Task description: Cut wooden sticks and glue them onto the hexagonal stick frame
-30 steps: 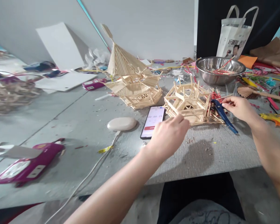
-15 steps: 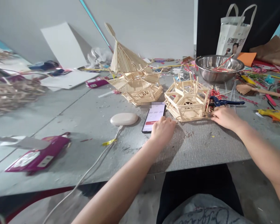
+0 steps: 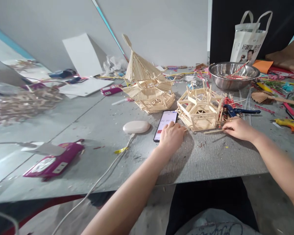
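My right hand pinches one end of a thin wooden stick, which lies low along the front of an open hexagonal stick frame. My left hand is closed, its knuckles over the lower right of a phone showing a running timer. A small pale tip shows by its fingers; what they hold is hidden. Behind the phone stands a stick model with a pointed roof. Blue-handled cutters lie just beyond my right hand, beside red-and-white sticks.
A steel bowl and a white bag stand at the back right. A yellow glue gun lies at the right. Leftward are a white oval device with its cable, a purple power strip and a blurred stick pile.
My right hand has drawn slightly back from the frame, and a wooden stick now shows in its fingers. My left hand stays by the phone. The whole view has shifted a little.
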The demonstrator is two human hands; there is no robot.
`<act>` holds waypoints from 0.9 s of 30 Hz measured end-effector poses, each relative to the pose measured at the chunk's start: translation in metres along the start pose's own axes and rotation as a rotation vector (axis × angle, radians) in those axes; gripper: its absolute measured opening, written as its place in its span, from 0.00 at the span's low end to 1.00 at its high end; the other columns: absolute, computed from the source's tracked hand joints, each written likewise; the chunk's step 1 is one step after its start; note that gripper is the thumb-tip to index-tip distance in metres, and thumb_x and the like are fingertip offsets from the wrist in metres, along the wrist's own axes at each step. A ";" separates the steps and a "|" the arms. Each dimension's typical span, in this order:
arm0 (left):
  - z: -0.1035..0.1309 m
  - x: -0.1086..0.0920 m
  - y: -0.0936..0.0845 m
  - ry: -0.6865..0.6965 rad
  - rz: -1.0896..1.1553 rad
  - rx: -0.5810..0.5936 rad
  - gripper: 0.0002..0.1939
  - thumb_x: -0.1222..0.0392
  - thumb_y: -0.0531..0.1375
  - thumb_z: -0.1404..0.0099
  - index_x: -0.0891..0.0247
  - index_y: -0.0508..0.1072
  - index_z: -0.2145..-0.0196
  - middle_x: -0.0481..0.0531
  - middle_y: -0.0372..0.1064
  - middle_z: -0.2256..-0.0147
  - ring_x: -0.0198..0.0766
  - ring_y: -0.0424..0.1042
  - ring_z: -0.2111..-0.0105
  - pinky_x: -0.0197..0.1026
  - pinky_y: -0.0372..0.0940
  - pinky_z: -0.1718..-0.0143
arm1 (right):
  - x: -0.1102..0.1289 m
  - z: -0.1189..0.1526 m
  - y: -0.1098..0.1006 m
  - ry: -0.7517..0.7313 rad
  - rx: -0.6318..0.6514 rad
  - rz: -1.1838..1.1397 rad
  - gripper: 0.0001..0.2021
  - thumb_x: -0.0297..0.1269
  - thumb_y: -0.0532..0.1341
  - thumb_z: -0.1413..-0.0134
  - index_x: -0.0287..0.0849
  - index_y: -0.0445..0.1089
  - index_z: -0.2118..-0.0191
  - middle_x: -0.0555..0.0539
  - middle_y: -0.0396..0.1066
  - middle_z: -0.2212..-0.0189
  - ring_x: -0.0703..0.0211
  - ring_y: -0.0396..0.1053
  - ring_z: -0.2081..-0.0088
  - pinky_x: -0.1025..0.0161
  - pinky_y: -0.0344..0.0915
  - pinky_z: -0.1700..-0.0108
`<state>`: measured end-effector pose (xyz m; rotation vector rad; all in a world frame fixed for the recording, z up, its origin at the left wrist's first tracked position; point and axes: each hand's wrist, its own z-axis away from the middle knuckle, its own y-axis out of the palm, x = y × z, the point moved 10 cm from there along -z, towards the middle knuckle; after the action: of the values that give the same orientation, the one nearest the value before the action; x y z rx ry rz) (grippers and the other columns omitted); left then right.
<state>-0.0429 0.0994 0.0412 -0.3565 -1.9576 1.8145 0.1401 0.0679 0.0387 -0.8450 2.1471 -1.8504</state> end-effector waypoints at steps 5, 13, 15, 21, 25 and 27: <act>0.015 0.004 -0.048 -0.147 0.177 -0.107 0.13 0.56 0.50 0.36 0.60 0.71 0.61 0.55 0.71 0.60 0.44 0.68 0.61 0.43 0.63 0.65 | 0.010 0.005 -0.017 -0.044 -0.180 -0.245 0.08 0.37 0.56 0.45 0.44 0.73 0.67 0.48 0.74 0.71 0.61 0.69 0.67 0.62 0.62 0.62; -0.015 -0.061 -0.058 0.062 0.311 -0.210 0.22 0.58 0.51 0.36 0.63 0.58 0.45 0.60 0.60 0.48 0.44 0.68 0.56 0.41 0.66 0.67 | 0.015 0.012 -0.038 0.009 -0.446 -0.377 0.12 0.42 0.54 0.44 0.45 0.72 0.63 0.45 0.73 0.68 0.57 0.70 0.66 0.59 0.65 0.62; -0.023 -0.061 -0.053 0.043 0.322 -0.220 0.20 0.58 0.51 0.36 0.64 0.60 0.47 0.60 0.64 0.52 0.44 0.69 0.58 0.42 0.66 0.66 | 0.009 0.013 -0.037 0.030 -0.464 -0.376 0.12 0.42 0.53 0.43 0.45 0.72 0.61 0.45 0.73 0.67 0.57 0.70 0.65 0.58 0.64 0.61; -0.028 -0.041 -0.053 -0.046 0.384 -0.335 0.14 0.53 0.51 0.36 0.64 0.68 0.59 0.57 0.68 0.59 0.43 0.70 0.61 0.42 0.64 0.66 | -0.002 0.023 -0.051 0.079 -0.606 -0.255 0.13 0.41 0.52 0.42 0.45 0.71 0.58 0.45 0.71 0.67 0.57 0.69 0.65 0.59 0.64 0.59; -0.030 -0.023 -0.053 -0.104 0.438 -0.365 0.16 0.51 0.46 0.33 0.62 0.69 0.63 0.55 0.68 0.61 0.41 0.70 0.63 0.41 0.62 0.65 | -0.014 0.021 -0.075 0.140 -0.652 -0.070 0.15 0.42 0.52 0.42 0.44 0.73 0.60 0.43 0.72 0.67 0.56 0.69 0.64 0.59 0.64 0.58; -0.031 -0.013 -0.054 -0.136 0.473 -0.382 0.18 0.53 0.43 0.32 0.62 0.69 0.66 0.55 0.68 0.62 0.40 0.70 0.63 0.40 0.61 0.65 | -0.024 0.014 -0.087 0.161 -0.648 -0.015 0.15 0.44 0.52 0.43 0.44 0.74 0.62 0.42 0.72 0.67 0.54 0.69 0.63 0.58 0.64 0.57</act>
<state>-0.0102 0.1148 0.0937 -0.9045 -2.4797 1.7494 0.1926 0.0638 0.1130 -0.8326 2.9062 -1.2522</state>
